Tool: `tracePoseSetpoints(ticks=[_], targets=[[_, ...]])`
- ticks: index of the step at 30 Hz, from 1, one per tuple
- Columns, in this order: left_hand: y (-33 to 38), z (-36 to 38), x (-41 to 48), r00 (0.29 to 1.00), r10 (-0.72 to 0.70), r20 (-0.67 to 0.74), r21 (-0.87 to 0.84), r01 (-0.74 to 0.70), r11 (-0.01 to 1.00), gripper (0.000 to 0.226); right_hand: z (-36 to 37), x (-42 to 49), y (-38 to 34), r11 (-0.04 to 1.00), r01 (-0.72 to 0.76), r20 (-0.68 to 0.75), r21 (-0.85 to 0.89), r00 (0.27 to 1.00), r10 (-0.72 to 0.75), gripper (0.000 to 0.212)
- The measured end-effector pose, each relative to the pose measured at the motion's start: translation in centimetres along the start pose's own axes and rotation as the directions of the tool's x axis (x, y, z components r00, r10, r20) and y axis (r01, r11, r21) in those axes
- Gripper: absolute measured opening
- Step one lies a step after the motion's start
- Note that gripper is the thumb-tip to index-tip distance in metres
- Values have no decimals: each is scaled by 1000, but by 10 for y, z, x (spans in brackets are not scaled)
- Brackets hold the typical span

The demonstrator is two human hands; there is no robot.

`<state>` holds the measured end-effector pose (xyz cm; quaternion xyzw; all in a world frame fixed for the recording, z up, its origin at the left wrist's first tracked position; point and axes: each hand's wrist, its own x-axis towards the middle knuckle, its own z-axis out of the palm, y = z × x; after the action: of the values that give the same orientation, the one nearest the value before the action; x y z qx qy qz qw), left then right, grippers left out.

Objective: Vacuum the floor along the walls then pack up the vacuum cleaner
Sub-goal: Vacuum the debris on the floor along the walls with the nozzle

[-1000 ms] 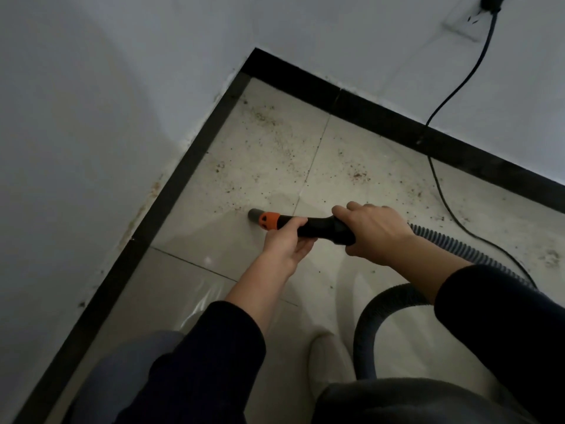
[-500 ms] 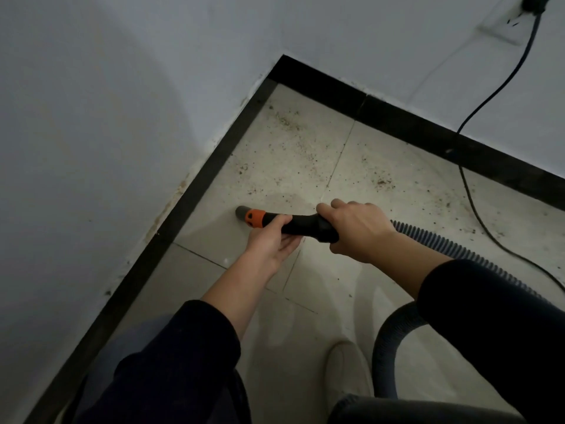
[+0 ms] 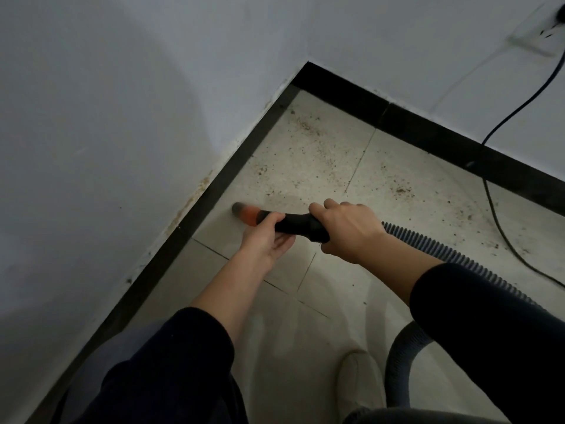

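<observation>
- Fingers (image 3: 331, 206) of my right hand (image 3: 345, 231) are curled tightly round the rear of the black vacuum wand (image 3: 295, 226), knuckles up, just where the ribbed grey hose (image 3: 443, 252) joins it.
- My left hand (image 3: 264, 240) holds the wand further forward: the thumb lies over the top just behind the orange band, and the other fingers reach underneath, only loosely bent.
- Beyond my left thumb the wand runs out into the orange band and a grey nozzle tip (image 3: 238, 208), which is blurred. It points at the black skirting (image 3: 214, 191) of the left wall (image 3: 107, 117) and sits low over the tiled floor (image 3: 305, 166), just beside the skirting; I cannot tell whether it touches.
- From my right wrist the hose trails back to the right and loops down beside my pale shoe (image 3: 354, 384).
- Dark specks of dirt (image 3: 308, 127) lie scattered on the tiles toward the corner, ahead of both hands.
- On the right a black power cord (image 3: 501, 221) drops from the wall socket (image 3: 532, 44) and runs across the floor.
- Compared with half a second ago, the tip has moved closer to the left skirting, and both hands have kept their places on the wand.
</observation>
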<state>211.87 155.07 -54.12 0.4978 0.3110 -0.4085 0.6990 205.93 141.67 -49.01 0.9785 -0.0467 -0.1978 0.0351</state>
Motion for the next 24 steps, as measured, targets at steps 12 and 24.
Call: tracePoseSetpoints(ticks=[12,24], targets=[[15,-16,8,997,45,-65,-22,-47,999,24,2,17,-24,999,10,-48,34,999,-8,45],[17,-13,13,992,73,-102,-17,-75,997,35,5,22,-26,995,6,-58,100,998,0,42]])
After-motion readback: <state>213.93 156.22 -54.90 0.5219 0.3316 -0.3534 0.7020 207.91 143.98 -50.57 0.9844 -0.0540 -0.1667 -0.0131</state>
